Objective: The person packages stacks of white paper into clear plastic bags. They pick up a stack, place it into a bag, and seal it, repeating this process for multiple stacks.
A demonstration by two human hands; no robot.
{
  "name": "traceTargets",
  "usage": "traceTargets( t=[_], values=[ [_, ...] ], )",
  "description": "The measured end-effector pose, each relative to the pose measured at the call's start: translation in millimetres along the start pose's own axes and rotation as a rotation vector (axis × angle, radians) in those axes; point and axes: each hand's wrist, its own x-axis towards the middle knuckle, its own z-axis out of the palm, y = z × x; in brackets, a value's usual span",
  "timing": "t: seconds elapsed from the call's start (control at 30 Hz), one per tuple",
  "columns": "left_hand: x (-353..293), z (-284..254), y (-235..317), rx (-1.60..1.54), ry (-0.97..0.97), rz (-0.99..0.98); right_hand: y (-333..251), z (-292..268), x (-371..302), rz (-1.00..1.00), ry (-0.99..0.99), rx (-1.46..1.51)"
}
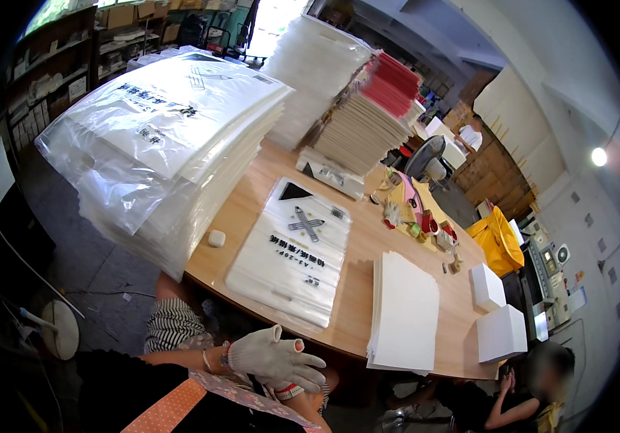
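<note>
My left hand (277,361), in a pale knit glove with bare thumb and index fingertips, rests in front of the table edge. Its fingers are stretched out and hold nothing visible. Beneath it lies my right hand, mostly hidden; only the wrist with a red-and-white band (288,391) shows clearly. Closest to both hands on the table is a flat clear plastic bag (295,252) printed with crossed pencils, with white sheets inside. To its right lies a stack of white paper sheets (403,314). A small white block (217,238) sits left of the bag.
A tall pile of plastic-bagged paper (180,137) fills the table's left side. Behind stand stacked sheets with red ones on top (389,83). Tape rolls and small items (425,224) lie farther right, beside two white blocks (501,333). Another person (519,397) sits at lower right.
</note>
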Motion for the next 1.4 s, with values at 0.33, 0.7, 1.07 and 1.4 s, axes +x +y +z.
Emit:
traceTargets(
  t=[0.33, 0.7, 1.07, 1.4],
  values=[
    [3, -6, -8, 0.095, -0.042, 0.030, 14, 10, 17, 0.019, -0.020, 0.034],
    [30, 16, 4, -0.156, -0.068, 0.543, 10, 14, 18, -0.014, -0.016, 0.048],
    [21, -18, 44, 0.064, 0.111, 0.694, -55, 45, -29, -0.392, 0.281, -0.845],
    [20, -34, 42, 0.677, 0.099, 0.736, -93, 93, -39, -0.800, 0.255, -1.151]
  ],
)
